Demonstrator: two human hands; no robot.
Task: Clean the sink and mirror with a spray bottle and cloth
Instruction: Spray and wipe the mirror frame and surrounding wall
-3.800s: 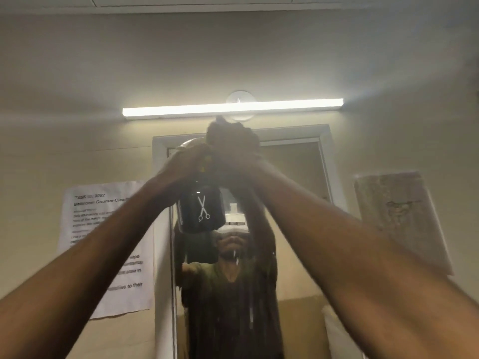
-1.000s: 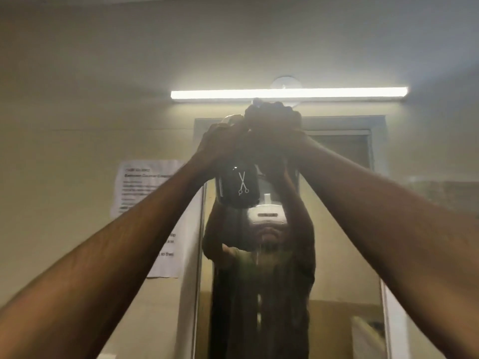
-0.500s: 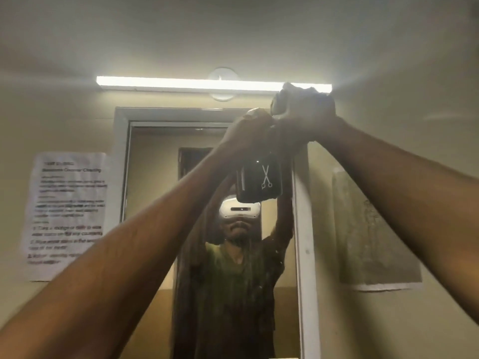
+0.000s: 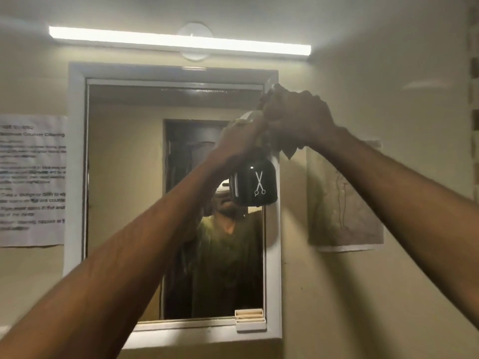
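Observation:
A black spray bottle (image 4: 255, 185) with a white scissors mark is held up at the top right corner of the white-framed mirror (image 4: 75, 177). My left hand (image 4: 238, 143) grips the bottle's neck. My right hand (image 4: 298, 120) is curled over the bottle's spray head. A dark scrap hangs below that hand, and I cannot tell whether it is the cloth. The glass (image 4: 124, 203) reflects me with both arms raised. The sink is out of view.
A lit tube light (image 4: 178, 42) runs above the mirror. A printed paper notice (image 4: 31, 177) is taped on the wall to the left, and a worn sheet (image 4: 344, 198) to the right. A small box (image 4: 250, 320) sits at the mirror's lower right corner.
Both hands have carried the bottle rightward along the mirror's top, from near its left side to its right corner. The view has dropped, showing the mirror's bottom edge.

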